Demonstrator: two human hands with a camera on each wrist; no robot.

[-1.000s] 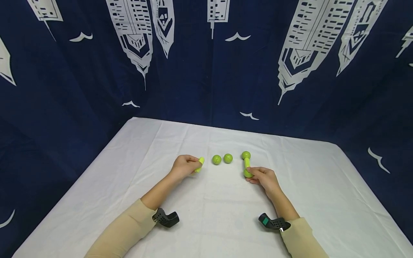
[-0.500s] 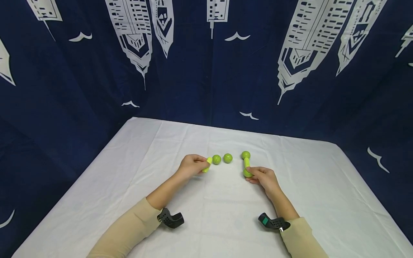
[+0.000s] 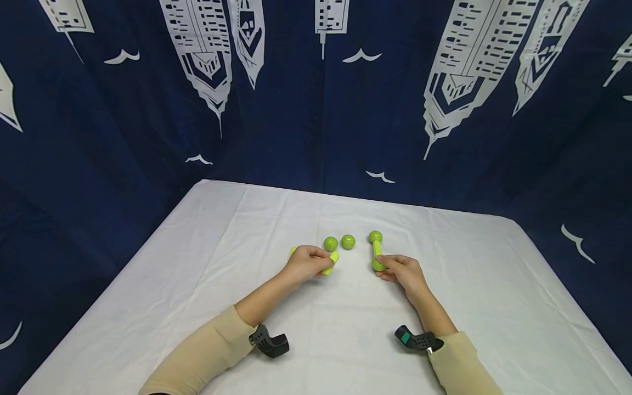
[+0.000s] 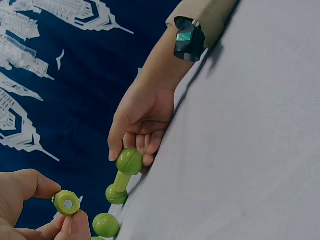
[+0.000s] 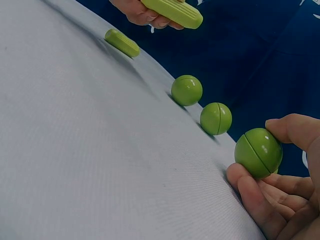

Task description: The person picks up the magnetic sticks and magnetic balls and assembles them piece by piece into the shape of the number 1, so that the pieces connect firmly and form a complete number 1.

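Rod [image 5: 175, 11] between left fingertips, dumbbell in the right hand

The left hand [image 3: 307, 263] pinches the rod, its fingertips set on opposite sides of the grip. The rod lies across those tips, slanted in the head view, with one end sticking out past them; in the left wrist view an end faces the camera and shows a silvery disc at its centre. From the right wrist it appears raised above the cloth [image 3: 316, 340]

The right hand [image 3: 404, 276] pinches the near ball of the dumbbell [image 3: 377, 248], fingertips pressing on opposite sides of it while other fingers curl behind. The bar and far ball point away from that hand; whether the dumbbell rests on the cloth I cannot tell

Two loose balls [image 3: 348, 242] sit side by side, just apart, between the hands and a little beyond the rod. A second rod [image 5: 122, 43] lies on the cloth, mostly hidden behind the left hand in the head view. Behind everything hangs a dark blue curtain [image 3: 296, 137] with white towers and birds
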